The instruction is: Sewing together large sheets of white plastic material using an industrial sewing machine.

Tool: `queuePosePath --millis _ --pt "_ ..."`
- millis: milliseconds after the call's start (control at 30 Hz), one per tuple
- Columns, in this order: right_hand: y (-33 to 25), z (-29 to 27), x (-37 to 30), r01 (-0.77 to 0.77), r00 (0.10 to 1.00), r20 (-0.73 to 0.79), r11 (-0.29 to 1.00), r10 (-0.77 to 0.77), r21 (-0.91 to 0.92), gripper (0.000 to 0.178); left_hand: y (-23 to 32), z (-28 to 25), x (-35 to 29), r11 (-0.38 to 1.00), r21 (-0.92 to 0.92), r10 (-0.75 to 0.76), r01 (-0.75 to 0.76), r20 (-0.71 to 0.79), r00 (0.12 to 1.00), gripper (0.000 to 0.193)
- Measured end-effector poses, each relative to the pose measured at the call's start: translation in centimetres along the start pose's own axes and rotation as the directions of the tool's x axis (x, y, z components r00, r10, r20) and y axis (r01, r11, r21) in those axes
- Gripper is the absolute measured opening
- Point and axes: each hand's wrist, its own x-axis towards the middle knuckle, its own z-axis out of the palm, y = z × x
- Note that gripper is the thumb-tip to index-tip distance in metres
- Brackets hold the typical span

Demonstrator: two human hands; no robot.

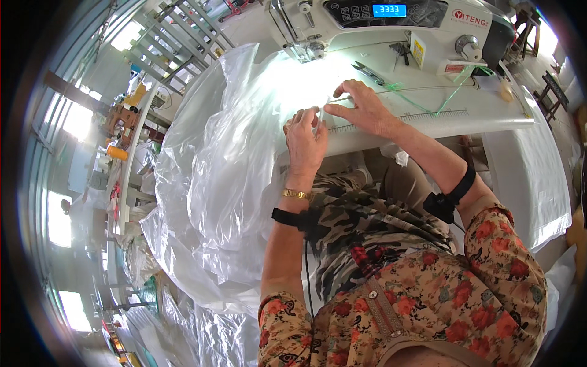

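Note:
A large sheet of clear plastic film point(226, 165) lies bunched over the left side of the sewing table and hangs down its front. My left hand point(304, 139) is at the table's front edge, its fingers closed on the film. Close beside its fingertips is my right hand point(364, 109), with thumb and forefinger curved and apart. A small whitish bit shows between the two hands; glare hides its detail. Beyond them stands a white sewing machine point(391, 30), its lamp lighting the film brightly under the needle area.
Small thread snips point(369, 73) lie on the table near my right hand, with green thread point(452, 95) trailing rightward. A ruler scale point(422, 116) runs along the front edge. White film point(526, 177) drapes at the right. A slatted rack point(177, 43) stands at the far left.

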Motion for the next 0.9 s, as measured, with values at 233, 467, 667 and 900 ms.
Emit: queuePosePath --millis 233,467,667,900 --pt "1.0 0.8 0.3 0.009 1.000 -0.001 0.972 -0.010 -0.237 0.027 -0.1 -1.4 0.1 0.998 -0.002 0.054 -0.055 0.147 0.988 0.025" --pt "1.4 0.5 0.2 -0.008 0.998 0.060 0.976 0.022 -0.217 0.021 0.5 -2.0 0.7 0.947 0.185 0.240 -0.261 0.131 0.962 0.028" --pt "1.4 0.8 0.0 0.060 0.998 0.038 0.956 -0.051 -0.287 0.023 0.9 -1.1 1.4 0.938 0.215 0.238 -0.270 0.165 0.957 0.029" --pt "0.8 0.9 -0.4 0.053 0.998 0.041 0.917 -0.040 -0.396 0.023 0.1 -0.8 2.0 0.878 0.364 0.234 -0.312 0.242 0.942 0.034"
